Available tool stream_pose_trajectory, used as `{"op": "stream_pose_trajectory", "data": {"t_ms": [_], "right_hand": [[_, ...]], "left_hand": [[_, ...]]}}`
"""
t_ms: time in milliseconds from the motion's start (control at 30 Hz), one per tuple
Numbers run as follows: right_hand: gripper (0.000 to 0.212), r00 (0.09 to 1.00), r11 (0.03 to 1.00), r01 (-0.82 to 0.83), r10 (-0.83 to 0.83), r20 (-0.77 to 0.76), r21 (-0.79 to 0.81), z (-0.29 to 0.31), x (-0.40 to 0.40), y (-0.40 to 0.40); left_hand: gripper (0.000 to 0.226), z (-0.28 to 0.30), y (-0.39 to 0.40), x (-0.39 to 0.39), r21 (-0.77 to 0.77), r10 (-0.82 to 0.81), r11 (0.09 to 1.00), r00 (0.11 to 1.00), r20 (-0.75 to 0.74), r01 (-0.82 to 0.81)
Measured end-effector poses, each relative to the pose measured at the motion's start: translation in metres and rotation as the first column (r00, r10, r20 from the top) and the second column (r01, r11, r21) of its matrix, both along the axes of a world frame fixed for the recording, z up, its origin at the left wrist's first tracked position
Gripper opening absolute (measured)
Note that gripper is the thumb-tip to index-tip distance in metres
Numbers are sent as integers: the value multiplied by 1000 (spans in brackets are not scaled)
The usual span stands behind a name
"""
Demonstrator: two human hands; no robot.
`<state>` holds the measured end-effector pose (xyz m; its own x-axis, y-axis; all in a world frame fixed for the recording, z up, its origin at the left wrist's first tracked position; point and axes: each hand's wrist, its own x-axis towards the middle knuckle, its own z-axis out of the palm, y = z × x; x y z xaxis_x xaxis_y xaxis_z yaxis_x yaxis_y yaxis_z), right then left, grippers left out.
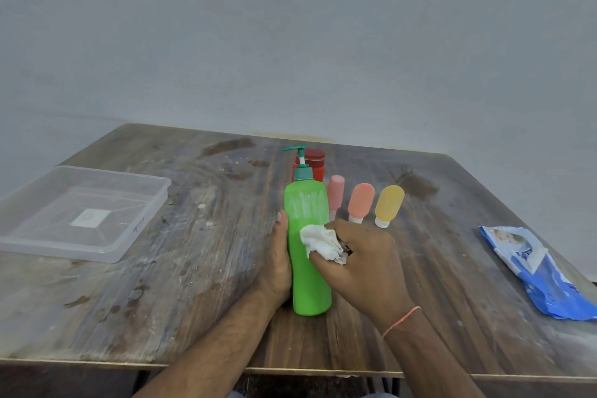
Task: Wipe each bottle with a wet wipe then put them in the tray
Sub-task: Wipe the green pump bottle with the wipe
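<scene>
A tall green pump bottle (308,281) stands upright at the table's middle, with pale streaks on its upper body. My left hand (277,262) grips its left side. My right hand (361,262) holds a crumpled white wet wipe (319,241) pressed against the bottle's front. Behind stand a red bottle (315,163), a pink bottle (335,192), an orange bottle (361,200) and a yellow bottle (389,203); the last three rest cap-down. A clear plastic tray (106,254) with nothing in it lies at the left.
A blue and white wet wipe pack (536,268) lies near the table's right edge. The worn wooden table (193,252) has stains and specks. A plain grey wall rises behind it. The table's front edge runs just below my forearms.
</scene>
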<state>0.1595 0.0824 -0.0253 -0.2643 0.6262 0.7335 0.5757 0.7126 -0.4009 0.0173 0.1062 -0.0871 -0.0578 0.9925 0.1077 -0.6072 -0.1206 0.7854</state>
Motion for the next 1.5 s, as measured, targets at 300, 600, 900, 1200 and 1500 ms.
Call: {"op": "stream_pose_trajectory", "data": {"t_ms": [300, 600, 900, 1200, 1500], "right_hand": [[25, 996, 992, 9, -20, -84, -126, -7, 9, 7], [18, 993, 982, -24, 1, -121, -186, -12, 17, 15], [11, 968, 964, -114, 54, -245, -241, -6, 15, 11], [7, 929, 946, -74, -50, -368, -315, -4, 14, 16], [14, 910, 929, -149, -6, -414, -340, -5, 17, 27]], "left_hand": [[97, 0, 1, -1, -28, 21, 999, 999, -34, -22], [84, 3, -2, -1, -54, 26, 998, 999, -48, -29], [85, 3, -2, -1, -53, 27, 998, 998, -56, -30], [78, 1, 3, -1, -34, -40, 999, 999, -6, 40], [80, -1, 2, -1, 7, -100, 995, 995, 4, 99]]}}
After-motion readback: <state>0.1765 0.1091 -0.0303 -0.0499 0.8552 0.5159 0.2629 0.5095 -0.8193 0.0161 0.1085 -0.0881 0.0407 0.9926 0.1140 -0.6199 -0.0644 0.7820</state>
